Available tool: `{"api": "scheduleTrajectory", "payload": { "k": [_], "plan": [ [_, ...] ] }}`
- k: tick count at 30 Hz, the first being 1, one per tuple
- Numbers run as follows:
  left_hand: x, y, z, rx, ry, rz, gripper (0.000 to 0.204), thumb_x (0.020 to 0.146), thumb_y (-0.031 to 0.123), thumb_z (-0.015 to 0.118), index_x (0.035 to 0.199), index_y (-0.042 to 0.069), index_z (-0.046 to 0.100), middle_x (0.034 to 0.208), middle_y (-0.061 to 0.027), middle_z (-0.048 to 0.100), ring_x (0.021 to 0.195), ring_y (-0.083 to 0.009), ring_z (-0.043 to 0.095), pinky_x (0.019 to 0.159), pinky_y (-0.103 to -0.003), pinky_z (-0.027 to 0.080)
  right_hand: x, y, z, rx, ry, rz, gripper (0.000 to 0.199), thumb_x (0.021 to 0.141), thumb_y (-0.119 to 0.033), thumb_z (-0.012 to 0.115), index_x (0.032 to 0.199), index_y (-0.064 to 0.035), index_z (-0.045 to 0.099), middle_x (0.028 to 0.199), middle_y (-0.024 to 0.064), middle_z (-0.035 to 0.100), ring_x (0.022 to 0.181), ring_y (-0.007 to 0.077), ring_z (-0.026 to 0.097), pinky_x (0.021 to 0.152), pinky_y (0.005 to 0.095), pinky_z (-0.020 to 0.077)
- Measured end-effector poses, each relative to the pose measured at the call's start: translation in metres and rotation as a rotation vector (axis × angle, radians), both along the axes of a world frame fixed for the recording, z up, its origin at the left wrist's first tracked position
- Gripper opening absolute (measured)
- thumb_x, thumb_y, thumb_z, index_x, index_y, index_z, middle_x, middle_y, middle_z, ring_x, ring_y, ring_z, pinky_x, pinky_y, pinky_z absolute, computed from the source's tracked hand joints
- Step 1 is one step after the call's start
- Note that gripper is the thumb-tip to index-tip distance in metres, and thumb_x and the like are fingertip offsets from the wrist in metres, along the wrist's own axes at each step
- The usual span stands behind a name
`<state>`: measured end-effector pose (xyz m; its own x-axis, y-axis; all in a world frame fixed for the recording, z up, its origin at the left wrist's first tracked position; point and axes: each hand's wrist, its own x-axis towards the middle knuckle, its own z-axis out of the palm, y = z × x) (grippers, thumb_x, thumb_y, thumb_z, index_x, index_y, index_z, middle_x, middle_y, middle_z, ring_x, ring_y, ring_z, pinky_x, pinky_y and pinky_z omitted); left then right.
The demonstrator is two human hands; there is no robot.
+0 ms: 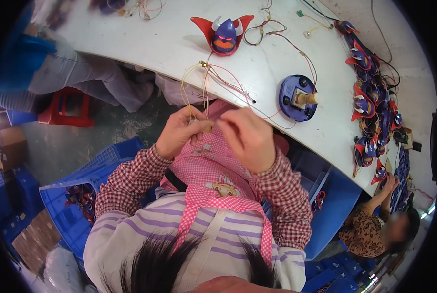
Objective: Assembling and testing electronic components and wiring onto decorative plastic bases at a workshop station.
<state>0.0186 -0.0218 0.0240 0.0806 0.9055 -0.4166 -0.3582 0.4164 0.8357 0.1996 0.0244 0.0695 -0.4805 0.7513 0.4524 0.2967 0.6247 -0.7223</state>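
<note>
Close in, over a pink apron (213,168), both hands pinch one small part (205,127) between them. The left hand (182,132) is curled shut around it, and the right hand (248,139) has its fingers closed on the part's other end. Thin yellow and red wires (199,85) rise from the part to the near edge of the white surface (155,44). A round blue base (296,97) sits beyond. Farther in stands a red-and-blue horned toy head (224,34); similar heads (370,102) pile along the right edge.
</note>
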Motion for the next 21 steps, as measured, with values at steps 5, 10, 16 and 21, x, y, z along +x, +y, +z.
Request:
{"api": "scheduleTrajectory", "payload": {
  "k": [5,10,16,21],
  "plan": [
    [0.008,0.0,-0.005,0.018,-0.031,-0.014,0.01,0.085,0.0,0.057,0.093,0.001,0.054,0.071,-0.0064,0.059,0.051,-0.0072,0.052,0.042,-0.014,0.038,-0.004,-0.028,-0.036,-0.093,0.004,-0.116,0.02,0.074,0.001,0.065,0.094,-0.0015,0.061,0.084,0.0088,0.057,0.062,0.0201,0.053,0.055,0.0272,0.0439],
    [0.011,-0.004,-0.011,-0.007,-0.019,0.012,0.01,0.084,-0.001,0.057,0.093,0.001,0.054,0.071,-0.0062,0.06,0.05,-0.0071,0.051,0.043,-0.014,0.038,-0.005,-0.033,-0.054,-0.063,0.001,-0.166,0.02,0.074,0.002,0.064,0.093,-0.0016,0.06,0.084,0.0091,0.057,0.064,0.0213,0.054,0.056,0.0276,0.0446],
    [0.018,-0.003,-0.009,0.006,0.006,0.041,0.011,0.084,-0.002,0.057,0.093,0.002,0.054,0.072,-0.0062,0.06,0.051,-0.0071,0.051,0.044,-0.014,0.038,-0.002,-0.037,-0.061,-0.091,0.083,-0.153,0.019,0.074,0.004,0.063,0.092,-0.0012,0.06,0.085,0.0094,0.058,0.066,0.0216,0.055,0.057,0.0271,0.0453],
    [0.021,-0.002,-0.009,0.006,0.011,0.056,0.011,0.083,0.0,0.059,0.092,0.002,0.054,0.072,-0.006,0.06,0.053,-0.0074,0.052,0.045,-0.015,0.039,-0.002,-0.038,-0.068,-0.117,0.114,-0.17,0.019,0.075,0.003,0.062,0.093,-0.0009,0.059,0.086,0.0094,0.058,0.067,0.0225,0.056,0.059,0.028,0.0463]
  ]
}}
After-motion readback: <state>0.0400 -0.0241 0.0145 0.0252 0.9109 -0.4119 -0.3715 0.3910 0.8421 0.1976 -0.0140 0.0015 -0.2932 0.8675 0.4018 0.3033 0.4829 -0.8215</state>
